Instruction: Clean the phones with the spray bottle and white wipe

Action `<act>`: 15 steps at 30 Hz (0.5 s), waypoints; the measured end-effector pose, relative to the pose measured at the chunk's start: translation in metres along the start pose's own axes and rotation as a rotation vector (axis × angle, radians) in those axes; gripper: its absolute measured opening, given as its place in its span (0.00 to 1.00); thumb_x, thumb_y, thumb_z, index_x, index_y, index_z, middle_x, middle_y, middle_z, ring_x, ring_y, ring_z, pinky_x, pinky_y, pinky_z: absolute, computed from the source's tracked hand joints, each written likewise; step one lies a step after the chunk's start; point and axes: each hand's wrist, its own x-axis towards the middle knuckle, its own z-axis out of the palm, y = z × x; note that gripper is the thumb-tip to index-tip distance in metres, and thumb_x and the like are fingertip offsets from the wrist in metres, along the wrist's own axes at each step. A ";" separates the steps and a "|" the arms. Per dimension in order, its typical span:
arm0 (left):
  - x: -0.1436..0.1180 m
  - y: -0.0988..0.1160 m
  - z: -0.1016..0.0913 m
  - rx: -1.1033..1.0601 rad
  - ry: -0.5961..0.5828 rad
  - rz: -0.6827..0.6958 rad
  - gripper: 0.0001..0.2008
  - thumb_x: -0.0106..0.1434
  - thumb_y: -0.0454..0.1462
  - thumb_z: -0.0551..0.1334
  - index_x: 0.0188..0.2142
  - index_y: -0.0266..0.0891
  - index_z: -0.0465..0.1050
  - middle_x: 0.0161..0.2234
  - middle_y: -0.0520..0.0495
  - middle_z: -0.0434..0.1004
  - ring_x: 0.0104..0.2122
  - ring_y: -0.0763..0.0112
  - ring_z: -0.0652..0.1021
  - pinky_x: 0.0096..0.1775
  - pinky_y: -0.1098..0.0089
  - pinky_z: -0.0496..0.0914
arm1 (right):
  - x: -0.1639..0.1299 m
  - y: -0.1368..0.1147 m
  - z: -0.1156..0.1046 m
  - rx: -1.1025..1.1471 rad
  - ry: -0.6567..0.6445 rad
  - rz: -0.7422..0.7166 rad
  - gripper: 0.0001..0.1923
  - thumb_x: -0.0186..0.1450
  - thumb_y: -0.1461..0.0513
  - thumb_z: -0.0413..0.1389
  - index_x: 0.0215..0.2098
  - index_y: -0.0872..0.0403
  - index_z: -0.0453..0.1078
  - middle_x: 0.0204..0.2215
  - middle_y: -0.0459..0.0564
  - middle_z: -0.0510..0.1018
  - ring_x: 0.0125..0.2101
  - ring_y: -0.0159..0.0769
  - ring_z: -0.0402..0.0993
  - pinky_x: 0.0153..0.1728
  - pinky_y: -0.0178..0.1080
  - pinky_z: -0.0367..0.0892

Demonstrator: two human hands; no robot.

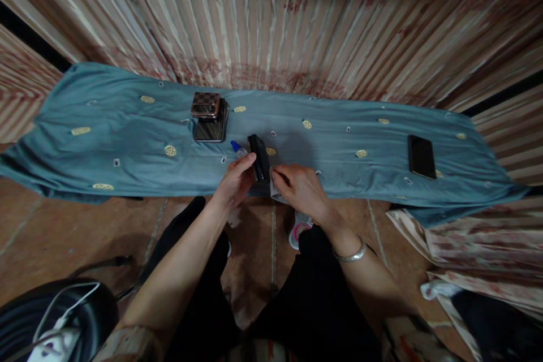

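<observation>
Left hand (236, 182) clamped on upright black phone (258, 157), right hand (299, 188) pinching grey cloth (275, 191) beside it: mid-wipe; needs steady grip.

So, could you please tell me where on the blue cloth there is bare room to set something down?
Bare cloth lies between the right hand and the lone phone, and left of the stacked phones. The middle is crowded: the left hand holds a black phone beside a small bottle.

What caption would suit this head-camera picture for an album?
Seated at a blue cloth, left hand holds a black phone upright while right hand presses a grey cloth beside it.
</observation>
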 end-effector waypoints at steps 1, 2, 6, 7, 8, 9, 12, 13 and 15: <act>0.000 0.000 0.000 0.001 0.003 -0.001 0.16 0.52 0.44 0.79 0.31 0.35 0.82 0.36 0.41 0.88 0.51 0.50 0.85 0.53 0.60 0.77 | -0.001 0.000 0.001 0.012 0.025 -0.011 0.14 0.77 0.62 0.51 0.38 0.52 0.78 0.33 0.50 0.84 0.36 0.38 0.80 0.39 0.36 0.63; 0.000 0.001 0.000 0.001 0.007 -0.002 0.16 0.52 0.44 0.79 0.31 0.35 0.82 0.36 0.41 0.88 0.50 0.51 0.85 0.52 0.60 0.77 | -0.002 0.000 0.002 0.025 0.054 -0.022 0.14 0.76 0.61 0.51 0.38 0.51 0.78 0.34 0.50 0.84 0.36 0.38 0.80 0.39 0.36 0.64; 0.002 0.000 -0.002 -0.011 0.028 -0.015 0.14 0.54 0.43 0.77 0.33 0.35 0.82 0.35 0.43 0.88 0.48 0.53 0.85 0.51 0.62 0.78 | -0.005 -0.003 0.005 0.100 0.163 -0.065 0.14 0.76 0.59 0.52 0.38 0.50 0.79 0.33 0.49 0.84 0.36 0.39 0.80 0.40 0.37 0.68; 0.002 -0.001 -0.003 -0.015 0.030 -0.018 0.13 0.55 0.43 0.77 0.33 0.35 0.81 0.35 0.43 0.88 0.48 0.53 0.85 0.51 0.62 0.78 | -0.006 -0.004 0.006 0.123 0.184 -0.074 0.14 0.76 0.58 0.53 0.38 0.50 0.79 0.33 0.49 0.85 0.36 0.38 0.80 0.41 0.37 0.69; 0.003 -0.002 -0.003 -0.017 0.030 -0.021 0.13 0.55 0.42 0.77 0.33 0.35 0.82 0.35 0.43 0.88 0.48 0.54 0.86 0.51 0.62 0.78 | -0.006 -0.005 0.007 0.144 0.202 -0.081 0.13 0.76 0.58 0.53 0.38 0.49 0.79 0.33 0.49 0.85 0.36 0.38 0.80 0.42 0.37 0.70; 0.003 -0.002 -0.004 -0.017 0.028 -0.023 0.13 0.56 0.42 0.77 0.33 0.35 0.82 0.35 0.43 0.88 0.47 0.54 0.86 0.50 0.62 0.78 | -0.006 -0.005 0.007 0.161 0.218 -0.086 0.13 0.76 0.58 0.53 0.39 0.49 0.79 0.33 0.48 0.85 0.37 0.38 0.80 0.43 0.37 0.70; 0.004 -0.005 -0.006 -0.011 0.008 -0.036 0.14 0.56 0.43 0.77 0.34 0.35 0.82 0.36 0.43 0.88 0.47 0.55 0.85 0.49 0.64 0.78 | -0.006 -0.004 0.009 0.184 0.246 -0.100 0.13 0.76 0.57 0.54 0.41 0.49 0.80 0.35 0.49 0.86 0.38 0.39 0.81 0.45 0.38 0.72; 0.004 -0.006 -0.006 -0.011 0.001 -0.037 0.14 0.56 0.43 0.77 0.34 0.35 0.82 0.37 0.43 0.88 0.47 0.55 0.85 0.48 0.64 0.77 | -0.006 -0.003 0.009 0.184 0.251 -0.105 0.13 0.76 0.57 0.53 0.41 0.49 0.80 0.35 0.49 0.86 0.39 0.39 0.81 0.45 0.39 0.72; 0.003 -0.008 -0.005 -0.014 -0.014 -0.036 0.14 0.55 0.43 0.78 0.35 0.36 0.83 0.37 0.43 0.88 0.47 0.56 0.85 0.47 0.65 0.77 | -0.005 -0.001 0.009 0.181 0.263 -0.117 0.14 0.77 0.56 0.53 0.42 0.49 0.81 0.36 0.50 0.86 0.40 0.41 0.82 0.47 0.41 0.73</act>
